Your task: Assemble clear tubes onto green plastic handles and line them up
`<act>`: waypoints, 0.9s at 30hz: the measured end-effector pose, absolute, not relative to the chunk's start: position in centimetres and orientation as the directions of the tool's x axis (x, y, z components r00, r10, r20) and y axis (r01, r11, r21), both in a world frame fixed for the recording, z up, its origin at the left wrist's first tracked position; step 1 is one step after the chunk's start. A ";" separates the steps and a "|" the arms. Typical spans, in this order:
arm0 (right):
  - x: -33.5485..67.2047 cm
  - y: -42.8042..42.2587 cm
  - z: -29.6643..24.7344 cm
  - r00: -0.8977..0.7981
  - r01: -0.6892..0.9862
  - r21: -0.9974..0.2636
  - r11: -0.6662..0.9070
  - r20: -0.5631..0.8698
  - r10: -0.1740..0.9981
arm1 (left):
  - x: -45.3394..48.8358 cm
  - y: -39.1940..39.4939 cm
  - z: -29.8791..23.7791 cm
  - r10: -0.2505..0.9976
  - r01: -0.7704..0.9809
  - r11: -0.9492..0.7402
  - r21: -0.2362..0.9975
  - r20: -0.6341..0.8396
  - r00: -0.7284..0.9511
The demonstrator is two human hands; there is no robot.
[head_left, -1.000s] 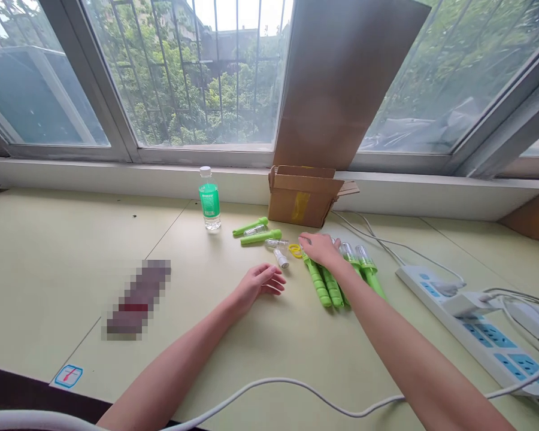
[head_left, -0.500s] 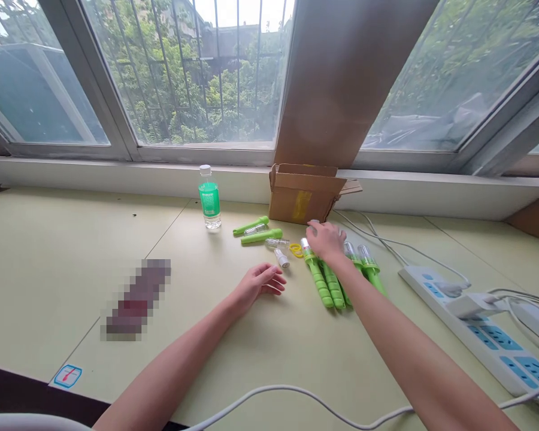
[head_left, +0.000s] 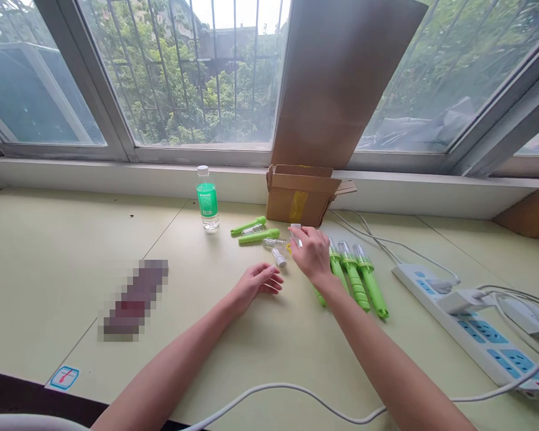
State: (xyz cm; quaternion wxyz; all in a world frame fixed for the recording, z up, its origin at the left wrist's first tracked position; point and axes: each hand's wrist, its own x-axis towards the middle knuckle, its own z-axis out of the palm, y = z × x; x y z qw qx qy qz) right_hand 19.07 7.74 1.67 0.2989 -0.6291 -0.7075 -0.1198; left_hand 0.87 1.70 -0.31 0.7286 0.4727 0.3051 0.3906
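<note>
My right hand [head_left: 313,254] is closed on a small clear tube with a white cap [head_left: 296,227], pinched between thumb and fingers above the table. Beneath and beside that wrist lies a row of green sticks with clear domed ends [head_left: 354,280], partly hidden by my forearm. My left hand [head_left: 261,281] rests on the table, fingers loosely bent and apart, holding nothing. Just beyond it is a small white cylinder [head_left: 279,258]. Farther back lie two green handles [head_left: 259,237] and clear ribbed pieces [head_left: 273,243]. Something yellow [head_left: 288,247] is mostly hidden behind my right hand.
An open cardboard box [head_left: 299,200] stands by the window ledge. To its left is a bottle with a green label [head_left: 207,200]. A white power strip [head_left: 467,329] with plugs and cables lies at right. A white cable [head_left: 287,387] crosses the front; a blurred-out object [head_left: 135,299] lies left.
My right hand has moved left from above the green sticks, bringing the capped clear tube with it. More of the sticks on the right now shows. My left hand stays in place.
</note>
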 end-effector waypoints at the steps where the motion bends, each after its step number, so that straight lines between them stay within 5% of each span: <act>1: 18.8 7.2 1.7 -0.041 0.955 -0.220 0.201 0.571 0.820 | 0.9 1.7 -0.3 0.858 -0.279 0.244 0.929 -0.073 0.508; 11: 17.7 3.0 -0.1 -0.171 0.911 -0.247 0.331 0.504 0.846 | 1.0 1.4 -0.4 0.873 -0.273 0.195 0.942 -0.040 0.485; 19: 16.9 2.0 -1.7 -0.332 0.813 -0.246 0.527 0.547 0.768 | 1.1 2.1 -1.3 0.987 -0.112 -0.071 0.991 0.086 0.136; 27: 16.1 1.9 -3.1 -0.358 0.720 -0.288 0.631 0.624 0.694 | 0.9 2.8 -1.9 0.987 -0.072 -0.097 0.993 0.105 0.125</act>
